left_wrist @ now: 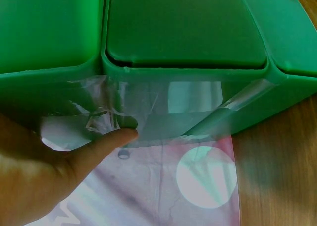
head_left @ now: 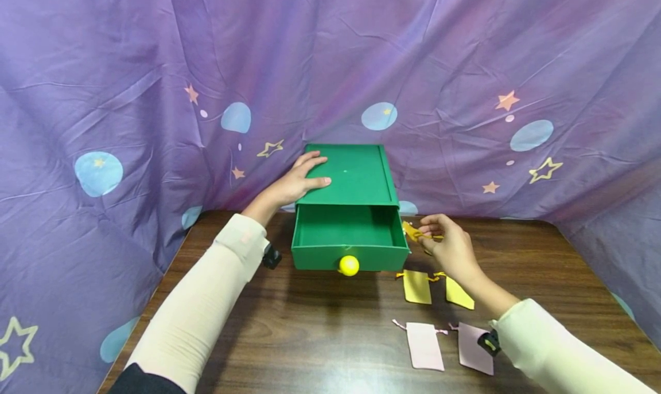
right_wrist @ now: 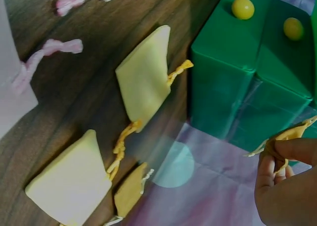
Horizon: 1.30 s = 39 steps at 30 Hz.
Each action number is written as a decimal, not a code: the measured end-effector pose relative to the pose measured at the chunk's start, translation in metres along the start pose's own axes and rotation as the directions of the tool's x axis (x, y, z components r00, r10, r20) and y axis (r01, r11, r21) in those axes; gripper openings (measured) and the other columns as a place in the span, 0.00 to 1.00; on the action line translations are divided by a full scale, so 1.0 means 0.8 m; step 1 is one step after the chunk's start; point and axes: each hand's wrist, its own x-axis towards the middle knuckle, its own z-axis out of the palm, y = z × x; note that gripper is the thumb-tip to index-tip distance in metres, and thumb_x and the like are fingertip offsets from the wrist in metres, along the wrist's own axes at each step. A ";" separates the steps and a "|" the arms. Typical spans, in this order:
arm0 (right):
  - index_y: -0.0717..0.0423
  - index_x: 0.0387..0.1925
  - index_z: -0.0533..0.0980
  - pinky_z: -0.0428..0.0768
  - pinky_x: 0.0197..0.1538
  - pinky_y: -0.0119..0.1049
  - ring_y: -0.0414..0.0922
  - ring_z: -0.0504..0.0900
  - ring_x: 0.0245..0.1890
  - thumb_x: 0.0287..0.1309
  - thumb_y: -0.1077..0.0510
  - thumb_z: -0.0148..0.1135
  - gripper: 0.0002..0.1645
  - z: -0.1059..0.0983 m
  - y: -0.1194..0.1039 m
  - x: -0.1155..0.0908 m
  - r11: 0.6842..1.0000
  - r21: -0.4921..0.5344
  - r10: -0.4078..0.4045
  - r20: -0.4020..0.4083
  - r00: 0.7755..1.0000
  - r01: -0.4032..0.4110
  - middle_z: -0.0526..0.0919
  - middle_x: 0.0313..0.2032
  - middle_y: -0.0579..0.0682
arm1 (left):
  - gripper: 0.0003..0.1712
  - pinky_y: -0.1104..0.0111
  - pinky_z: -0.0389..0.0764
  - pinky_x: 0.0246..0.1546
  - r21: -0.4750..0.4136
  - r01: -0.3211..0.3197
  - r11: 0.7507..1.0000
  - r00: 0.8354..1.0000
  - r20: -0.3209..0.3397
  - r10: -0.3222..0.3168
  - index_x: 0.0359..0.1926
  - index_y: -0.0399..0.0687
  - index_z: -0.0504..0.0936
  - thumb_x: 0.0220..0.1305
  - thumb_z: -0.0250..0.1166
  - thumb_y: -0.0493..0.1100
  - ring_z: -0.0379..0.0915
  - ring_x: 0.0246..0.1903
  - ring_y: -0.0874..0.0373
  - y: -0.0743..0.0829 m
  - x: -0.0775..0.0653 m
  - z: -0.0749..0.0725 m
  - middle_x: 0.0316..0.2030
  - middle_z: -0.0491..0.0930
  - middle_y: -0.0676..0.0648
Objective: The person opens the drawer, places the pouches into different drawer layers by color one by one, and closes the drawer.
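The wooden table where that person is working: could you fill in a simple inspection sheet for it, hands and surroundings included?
Surface: brown wood-grain table.
Job's things: green drawer unit with a drawer pulled out by its yellow-knobbed front; two pale yellow pouches and two pink pouches lying on the table; a small orange pouch also there, seen in the right wrist view.
Clutter: nothing seen.
Hands: left hand rests on the unit's top left edge; right hand pinches another orange pouch beside the drawer. A black device sits at each wrist.
Cables: nothing seen.
Surroundings: purple cloth printed with stars and blue ovals.
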 end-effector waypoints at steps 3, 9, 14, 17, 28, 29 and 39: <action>0.69 0.46 0.79 0.76 0.40 0.21 0.57 0.87 0.39 0.52 0.76 0.71 0.18 -0.005 -0.006 -0.001 1.000 0.006 -0.017 -0.006 1.000 0.017 0.89 0.37 0.60 | 0.38 0.52 0.44 0.80 -0.004 0.001 1.000 1.000 0.000 -0.001 0.79 0.40 0.58 0.75 0.62 0.45 0.33 0.81 0.46 0.000 0.000 0.000 0.82 0.41 0.43; 0.68 0.46 0.79 0.77 0.40 0.18 0.47 0.86 0.36 0.53 0.76 0.71 0.18 -0.014 -0.014 -0.001 0.999 0.046 -0.018 0.002 1.000 0.018 0.89 0.37 0.61 | 0.38 0.52 0.44 0.80 -0.014 0.003 1.000 1.000 0.000 -0.003 0.79 0.39 0.58 0.75 0.62 0.44 0.33 0.81 0.45 0.000 -0.001 0.000 0.82 0.41 0.43; 0.69 0.46 0.78 0.76 0.39 0.16 0.36 0.83 0.35 0.53 0.77 0.71 0.18 -0.024 -0.025 0.000 0.996 0.085 -0.022 0.002 1.000 0.022 0.88 0.38 0.62 | 0.38 0.52 0.44 0.80 -0.019 0.002 1.000 1.000 0.002 -0.002 0.79 0.39 0.58 0.75 0.62 0.44 0.32 0.81 0.46 -0.001 0.000 0.001 0.82 0.40 0.43; 0.71 0.48 0.78 0.77 0.40 0.16 0.40 0.84 0.36 0.54 0.77 0.70 0.18 -0.029 -0.033 0.001 0.993 0.112 -0.025 0.007 1.000 0.024 0.87 0.39 0.63 | 0.38 0.52 0.44 0.80 -0.025 0.005 1.000 1.000 0.003 -0.005 0.79 0.40 0.58 0.75 0.62 0.44 0.32 0.81 0.46 0.000 0.000 0.000 0.82 0.40 0.43; 0.70 0.50 0.77 0.79 0.43 0.17 0.28 0.80 0.38 0.55 0.76 0.71 0.20 -0.039 -0.064 -0.001 0.979 0.197 -0.048 0.018 0.999 0.043 0.87 0.41 0.62 | 0.38 0.53 0.43 0.80 -0.017 0.004 1.000 1.000 -0.004 -0.004 0.79 0.39 0.58 0.75 0.62 0.43 0.33 0.81 0.46 0.000 0.000 0.001 0.82 0.41 0.43; 0.70 0.50 0.77 0.79 0.43 0.17 0.28 0.80 0.38 0.55 0.76 0.71 0.20 -0.039 -0.067 -0.001 0.978 0.203 -0.051 0.017 0.999 0.046 0.87 0.41 0.62 | 0.38 0.53 0.43 0.80 -0.014 0.004 1.000 1.000 -0.004 -0.004 0.79 0.39 0.58 0.75 0.62 0.43 0.33 0.81 0.46 0.000 0.000 0.001 0.82 0.41 0.43; 0.70 0.51 0.77 0.80 0.43 0.18 0.32 0.82 0.39 0.55 0.77 0.70 0.21 -0.044 -0.091 -0.002 0.968 0.239 -0.075 0.012 0.997 0.070 0.86 0.42 0.62 | 0.39 0.53 0.44 0.80 -0.008 0.002 1.000 1.000 -0.004 -0.002 0.79 0.39 0.58 0.74 0.62 0.43 0.34 0.81 0.45 0.000 0.000 0.001 0.82 0.41 0.43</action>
